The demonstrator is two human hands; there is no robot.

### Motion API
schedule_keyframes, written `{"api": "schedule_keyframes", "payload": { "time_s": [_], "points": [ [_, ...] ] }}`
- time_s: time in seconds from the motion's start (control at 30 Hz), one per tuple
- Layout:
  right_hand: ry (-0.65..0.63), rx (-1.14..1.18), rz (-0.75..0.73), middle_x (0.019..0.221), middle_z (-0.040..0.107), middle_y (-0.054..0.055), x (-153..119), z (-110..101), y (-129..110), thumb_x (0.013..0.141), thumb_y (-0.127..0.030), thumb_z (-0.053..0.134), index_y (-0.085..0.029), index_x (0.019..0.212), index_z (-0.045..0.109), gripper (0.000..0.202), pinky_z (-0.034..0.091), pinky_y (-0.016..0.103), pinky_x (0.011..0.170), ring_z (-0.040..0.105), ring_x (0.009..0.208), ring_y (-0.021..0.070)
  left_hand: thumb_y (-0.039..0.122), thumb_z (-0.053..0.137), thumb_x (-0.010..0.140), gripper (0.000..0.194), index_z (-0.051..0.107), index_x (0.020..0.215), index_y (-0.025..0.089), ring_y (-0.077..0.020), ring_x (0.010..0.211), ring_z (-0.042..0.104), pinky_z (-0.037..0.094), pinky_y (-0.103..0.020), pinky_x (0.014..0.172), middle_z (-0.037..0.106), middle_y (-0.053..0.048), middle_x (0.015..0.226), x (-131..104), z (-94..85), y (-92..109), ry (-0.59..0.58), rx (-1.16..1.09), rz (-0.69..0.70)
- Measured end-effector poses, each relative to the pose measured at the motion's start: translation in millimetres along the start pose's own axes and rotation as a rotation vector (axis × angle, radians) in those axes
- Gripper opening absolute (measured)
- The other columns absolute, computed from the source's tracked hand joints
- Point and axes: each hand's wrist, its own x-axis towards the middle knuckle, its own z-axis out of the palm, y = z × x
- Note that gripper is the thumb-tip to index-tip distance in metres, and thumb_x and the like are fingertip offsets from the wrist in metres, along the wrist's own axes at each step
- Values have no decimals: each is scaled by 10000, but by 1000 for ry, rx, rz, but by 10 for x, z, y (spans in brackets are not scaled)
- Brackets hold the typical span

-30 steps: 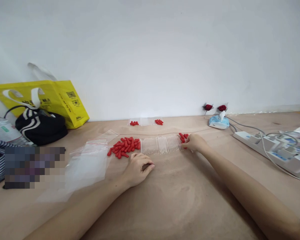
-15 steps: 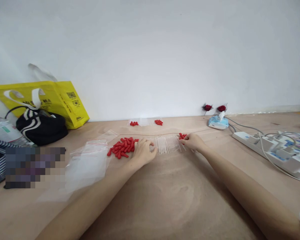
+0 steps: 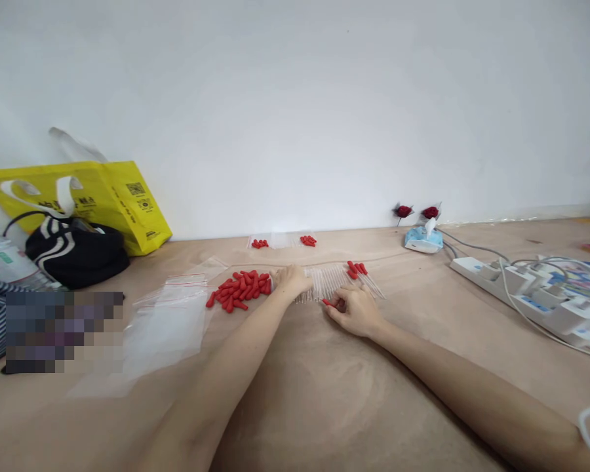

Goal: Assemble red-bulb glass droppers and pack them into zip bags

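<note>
One Pinch, and the Gap Narrows

On a light brown wooden tabletop (image 3: 314, 406), a row of thin, clear, stick-like pieces (image 3: 329, 282) stretches between two sets of bare fingers and past the right-hand ones. A heap of bright red, bulb-shaped pieces (image 3: 238, 290) sits just left of the fingers of the left hand (image 3: 291, 280).

That hand is now farther forward than half a second ago, over the row's left end. Its fingers curl out of view; whether they press, pinch or merely rest cannot be told, and the sticks beneath are hidden.

The right hand (image 3: 356, 311) shows the bigger shift, nearer the wearer and closer to the left. A small group of red bulb-shaped pieces (image 3: 358, 268), half covered by its fingers before, now lies uncovered just beyond them. Whether these are joined to the sticks is too small to make out.

Smallest of all, a single red piece (image 3: 328, 303) shows between the right thumb and forefinger, apparently pinched, its far end lost behind them. It likely comes from that group, which would leave one piece apart, at the row's near edge.
</note>
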Motion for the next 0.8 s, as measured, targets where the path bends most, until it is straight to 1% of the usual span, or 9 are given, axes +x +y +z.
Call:
{"api": "schedule_keyframes", "payload": {
  "time_s": [0.13,0.23,0.33,0.43,0.5,0.53,0.6,0.7,0.8],
  "points": [
    [11,37,1,649,612,-13,10,-3,-7,704,-269,550,-184,606,548,129,262,291,657,523,636,131,345,554,669,227,656,743,156,-317,897,588,339,-419,809,674,-145,858,6,-48,14,-16,-22,7],
    [15,101,-2,631,612,-12,10,14,11,708,-257,557,-179,609,544,127,292,293,672,520,617,128,335,520,714,211,633,711,157,-277,811,606,393,-344,708,667,-107,748,-84,-162,-34,-17,-64,85],
    [6,205,-24,649,615,-4,12,50,43,712,-252,576,-178,690,577,77,335,275,652,519,611,126,312,479,774,185,601,757,174,-196,704,596,408,-270,627,644,-37,700,-309,-308,-196,-16,-129,244],
    [-9,295,-92,724,628,17,12,92,45,735,-282,586,-188,838,616,142,364,267,647,533,673,140,303,481,805,142,571,827,196,-148,705,572,410,-241,670,632,4,754,-616,-365,-471,-1,-187,424],
    [-31,330,-158,777,637,28,8,112,16,767,-295,563,-206,876,629,156,370,280,688,540,747,153,299,491,806,135,586,794,204,-174,771,562,404,-274,710,633,-12,783,-793,-320,-663,112,-232,593],
    [-45,343,-186,797,640,30,3,117,-8,782,-291,548,-213,879,634,152,369,287,709,540,774,156,305,482,815,143,593,817,216,-189,837,554,397,-290,738,639,-17,818,-858,-279,-745,144,-241,628],
    [-67,356,-219,809,639,28,-11,118,-66,797,-276,531,-217,878,637,146,363,298,734,536,790,155,292,467,825,151,593,791,216,-179,798,561,380,-314,774,653,-8,785,-933,-185,-857,182,-282,705],
    [-85,340,-233,777,630,17,-39,109,-154,789,-256,540,-216,857,632,121,353,315,750,525,773,152,269,451,836,154,585,789,208,-157,734,576,356,-328,791,668,2,768,-945,-78,-899,221,-357,704],
    [-102,341,-226,757,630,2,-59,109,-208,778,-246,553,-220,828,622,89,344,330,766,515,765,151,265,467,833,140,587,787,210,-152,729,581,341,-328,789,675,11,761,-928,-50,-870,228,-389,707]
  ]
}}
